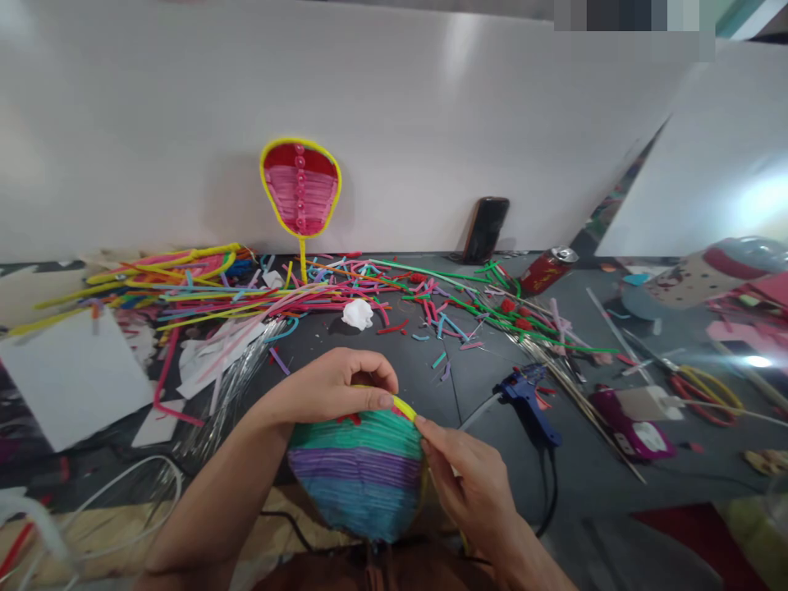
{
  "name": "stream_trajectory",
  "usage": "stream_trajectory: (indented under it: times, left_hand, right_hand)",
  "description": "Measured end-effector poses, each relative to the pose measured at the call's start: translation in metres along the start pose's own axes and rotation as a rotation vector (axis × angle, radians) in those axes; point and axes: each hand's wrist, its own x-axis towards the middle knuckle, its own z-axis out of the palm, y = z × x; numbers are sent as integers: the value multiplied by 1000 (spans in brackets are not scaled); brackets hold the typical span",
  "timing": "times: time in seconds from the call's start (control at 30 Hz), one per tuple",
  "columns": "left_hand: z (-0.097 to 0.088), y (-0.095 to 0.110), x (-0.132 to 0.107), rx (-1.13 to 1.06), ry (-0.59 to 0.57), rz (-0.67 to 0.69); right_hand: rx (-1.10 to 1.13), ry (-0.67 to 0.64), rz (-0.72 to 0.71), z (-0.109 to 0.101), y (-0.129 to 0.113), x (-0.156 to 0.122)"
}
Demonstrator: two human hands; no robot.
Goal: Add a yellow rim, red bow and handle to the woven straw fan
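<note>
A fan-shaped panel [363, 468], covered in rows of green, purple and blue pipe cleaner, is held between my hands near the table's front edge. Along its top edge runs a yellow pipe cleaner [404, 408]. My left hand [348, 386] pinches the top edge and the yellow strip with thumb and fingers. At the upper right edge, my right hand [465, 468] grips the same yellow strip between thumb and finger. The panel's lower right edge is partly covered by my right hand. To the right lies a blue glue gun [528, 400].
A finished-looking pink and red fan [301, 193] with yellow edging stands against the white wall. Loose pipe cleaners [246, 291] cover the back of the table. A phone [486, 230], a red can [547, 269], scissors [705, 394] and a white crumpled ball [358, 314] are also there.
</note>
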Motion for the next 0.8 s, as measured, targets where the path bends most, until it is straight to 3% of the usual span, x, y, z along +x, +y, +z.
stream_trajectory:
  times: [0.23, 0.4, 0.57, 0.67, 0.8]
  left_hand:
    - [5, -5, 1, -9, 52, -8]
    - [6, -7, 2, -59, 52, -25]
    - [6, -5, 2, -42, 55, 18]
    - [7, -4, 0, -65, 57, 8]
    - [10, -4, -2, -109, 67, 3]
  right_hand:
    - [13, 4, -10, -1, -1, 2]
    - [89, -4, 71, -2, -4, 5]
    - [270, 18, 309, -1, -7, 18]
    - [389, -60, 468, 2, -9, 29]
    - [529, -148, 576, 7, -12, 41]
